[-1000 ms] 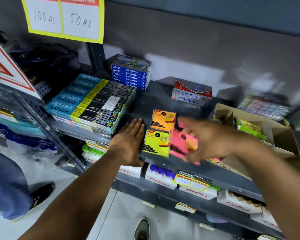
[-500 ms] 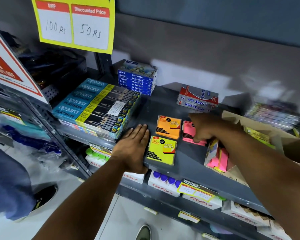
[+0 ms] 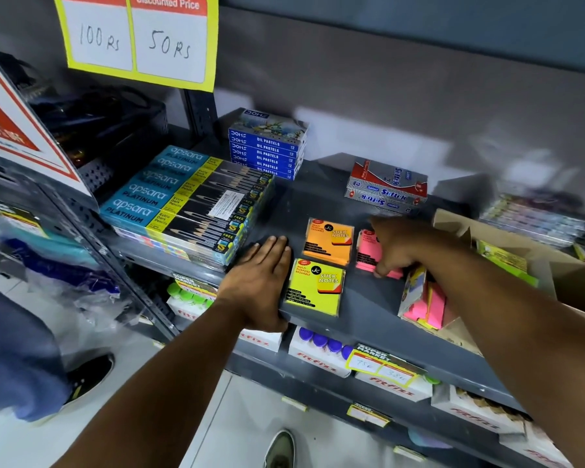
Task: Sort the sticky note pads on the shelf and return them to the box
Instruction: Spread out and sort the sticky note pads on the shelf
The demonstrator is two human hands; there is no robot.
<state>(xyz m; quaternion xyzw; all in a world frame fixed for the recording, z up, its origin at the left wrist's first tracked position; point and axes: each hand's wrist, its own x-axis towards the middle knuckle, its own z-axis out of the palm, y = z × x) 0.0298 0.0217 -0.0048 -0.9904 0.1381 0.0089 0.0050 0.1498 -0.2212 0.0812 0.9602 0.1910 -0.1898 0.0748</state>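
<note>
Head view: a pink pad [image 3: 368,253] is gripped by the right hand [image 3: 399,246]; the left hand [image 3: 262,282] is laid flat, a yellow pad [image 3: 316,287] just beside it, an orange pad [image 3: 328,241] between both.

I observe my left hand [image 3: 262,282] lying flat, fingers extended, on the grey shelf [image 3: 368,309] just beside the yellow pad [image 3: 316,287]. My right hand [image 3: 401,246] grips the pink pad [image 3: 368,253], which rests on the shelf beside the orange pad [image 3: 328,241]. The cardboard box [image 3: 561,275] at right holds further pads.
</note>
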